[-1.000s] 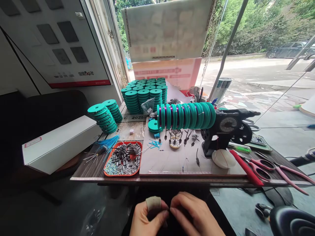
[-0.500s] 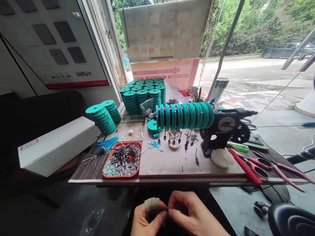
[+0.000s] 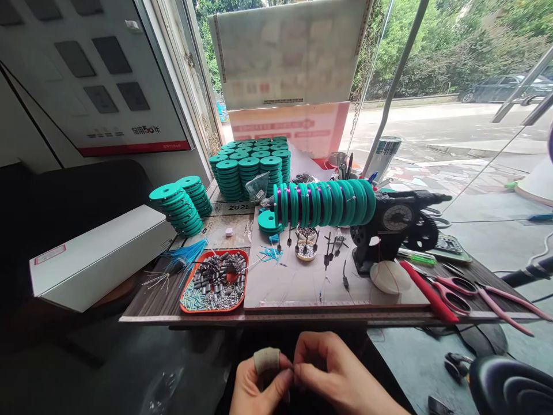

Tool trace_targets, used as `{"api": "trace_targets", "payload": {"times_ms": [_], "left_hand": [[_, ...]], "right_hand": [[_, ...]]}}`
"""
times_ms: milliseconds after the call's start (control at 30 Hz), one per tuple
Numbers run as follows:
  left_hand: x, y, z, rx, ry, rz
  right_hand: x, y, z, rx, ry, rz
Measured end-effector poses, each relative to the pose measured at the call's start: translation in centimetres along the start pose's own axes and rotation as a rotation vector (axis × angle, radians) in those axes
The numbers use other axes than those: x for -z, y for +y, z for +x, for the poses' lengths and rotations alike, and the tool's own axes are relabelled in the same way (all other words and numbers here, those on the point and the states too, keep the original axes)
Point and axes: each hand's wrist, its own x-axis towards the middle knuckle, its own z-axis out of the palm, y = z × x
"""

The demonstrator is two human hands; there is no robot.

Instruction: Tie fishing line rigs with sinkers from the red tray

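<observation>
Below the table's front edge, my left hand [image 3: 261,383] is closed in a pinch, with a beige bandage [image 3: 266,359] around its index finger. My right hand [image 3: 332,369] meets it, thumb and index finger pressed together at the same spot. Whatever lies between the fingertips is too small and dark to name. Above them on a white board [image 3: 276,294], fine lines with small dark weights [image 3: 345,282] hang from a row of green foam spools [image 3: 324,204]. A black winding machine [image 3: 397,222] carries that row on its shaft.
An orange tray [image 3: 184,308] of small metal and blue parts stands left of the board. Green spool stacks [image 3: 248,173] rise behind, with a white box [image 3: 101,256] at left. Pink-handled scissors [image 3: 453,294] and pliers [image 3: 503,308] lie at the right edge.
Both hands stay pinched together at nearly the same place. My right hand has shifted very slightly up and left. The small weights on the lines hang a little differently.
</observation>
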Motion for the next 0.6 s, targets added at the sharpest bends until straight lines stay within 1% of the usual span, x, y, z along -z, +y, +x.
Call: {"api": "trace_targets", "payload": {"times_ms": [167, 367, 600], "left_hand": [[0.04, 0.12, -0.15, -0.005, 0.009, 0.026], [0.07, 0.02, -0.13, -0.003, 0.027, 0.021], [0.16, 0.0, -0.24, -0.016, 0.001, 0.009]], "right_hand": [[-0.12, 0.0, 0.05, 0.002, -0.017, 0.028], [-0.12, 0.05, 0.02, -0.004, -0.007, 0.024], [-0.15, -0.06, -0.06, -0.008, -0.012, 0.048]]}}
